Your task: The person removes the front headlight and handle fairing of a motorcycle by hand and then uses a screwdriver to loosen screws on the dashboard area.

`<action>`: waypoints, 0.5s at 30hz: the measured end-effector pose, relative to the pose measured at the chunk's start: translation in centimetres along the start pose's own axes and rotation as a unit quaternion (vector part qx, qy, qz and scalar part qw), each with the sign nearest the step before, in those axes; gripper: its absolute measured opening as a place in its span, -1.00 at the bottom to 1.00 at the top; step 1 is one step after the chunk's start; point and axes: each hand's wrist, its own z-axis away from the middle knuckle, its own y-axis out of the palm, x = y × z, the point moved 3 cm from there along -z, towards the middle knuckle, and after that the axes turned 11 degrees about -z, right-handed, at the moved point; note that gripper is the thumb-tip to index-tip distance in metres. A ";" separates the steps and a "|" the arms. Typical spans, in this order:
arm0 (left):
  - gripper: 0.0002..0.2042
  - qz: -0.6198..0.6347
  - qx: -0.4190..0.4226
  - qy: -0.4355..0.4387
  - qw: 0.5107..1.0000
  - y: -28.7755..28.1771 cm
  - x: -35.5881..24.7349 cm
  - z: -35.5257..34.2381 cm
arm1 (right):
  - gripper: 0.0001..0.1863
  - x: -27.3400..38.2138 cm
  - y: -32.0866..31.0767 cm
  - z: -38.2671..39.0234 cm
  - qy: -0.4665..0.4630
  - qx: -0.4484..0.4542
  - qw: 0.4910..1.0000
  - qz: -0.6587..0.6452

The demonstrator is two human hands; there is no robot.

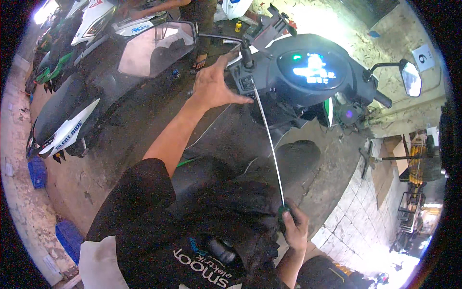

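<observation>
My left hand (209, 84) is wrapped round the left end of a dark electric scooter's handlebar, its thumb stretched out below the switch housing (246, 83). In my right hand (296, 230), near the bottom of the picture, is the dark green handle of a long screwdriver (270, 142). Its thin metal shaft runs up and to the left, and the tip meets the switch housing beside the buttons. Exactly what the tip touches is too small to tell. Right of the housing, the dashboard display (313, 70) glows blue and white.
Mirrors rise left (156, 50) and right (412, 79) of the handlebar. Another scooter (60, 103) with a white panel stands at left, near blue baskets (36, 171). A person's arm (161, 6) and a small yellow bottle (238, 26) show at the top.
</observation>
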 end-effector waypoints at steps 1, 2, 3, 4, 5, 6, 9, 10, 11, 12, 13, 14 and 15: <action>0.06 0.011 -0.009 0.006 1.000 0.0 0.1 -0.1 | -0.62 0.3 0.3 -0.1 0.019 0.011 1.000 -0.003; 0.06 0.022 -0.019 0.012 1.000 -0.1 0.2 -0.1 | -0.62 0.8 0.7 -0.2 0.022 0.011 1.000 -0.005; 0.03 0.020 -0.019 0.003 1.000 -0.1 0.1 0.1 | -0.60 1.3 1.3 -0.1 0.026 0.013 0.999 -0.020; 0.03 0.020 -0.020 0.004 1.000 0.0 0.3 0.1 | -0.58 1.8 1.8 -0.1 0.027 0.015 0.999 -0.033; 0.04 0.024 -0.019 0.006 1.000 0.2 0.6 0.1 | -0.58 2.2 2.3 -0.2 0.025 0.015 0.999 -0.032; 0.04 0.028 -0.018 0.008 0.999 0.3 0.9 0.1 | -0.58 2.5 2.8 -0.3 0.017 0.019 0.999 -0.031; 0.05 0.026 -0.024 0.021 0.999 0.0 0.3 -0.2 | -0.57 2.7 3.6 -0.5 -0.005 0.015 1.000 0.001; 0.05 0.027 -0.027 0.019 0.999 -0.1 0.3 -0.1 | -0.56 2.9 3.9 -0.7 -0.016 0.014 0.999 0.031; 0.06 0.020 -0.024 0.013 0.999 -0.1 0.4 -0.1 | -0.56 3.5 4.3 -0.6 -0.018 0.015 0.999 0.034; 0.06 0.013 -0.022 0.007 1.000 -0.2 0.4 0.0 | -0.56 4.2 4.8 -0.5 0.016 0.021 1.000 0.011; 0.05 0.000 -0.019 0.008 1.000 -0.5 -0.1 0.0 | -0.55 4.7 5.2 -0.4 0.049 0.024 0.998 -0.011; 0.05 0.002 -0.021 0.007 1.000 -0.4 0.0 0.0 | -0.55 4.8 5.5 -0.4 0.048 0.024 0.999 -0.007; 0.05 0.016 -0.032 0.014 0.999 -0.2 0.0 0.0 | -0.54 4.8 5.7 -0.2 0.061 0.024 0.998 -0.020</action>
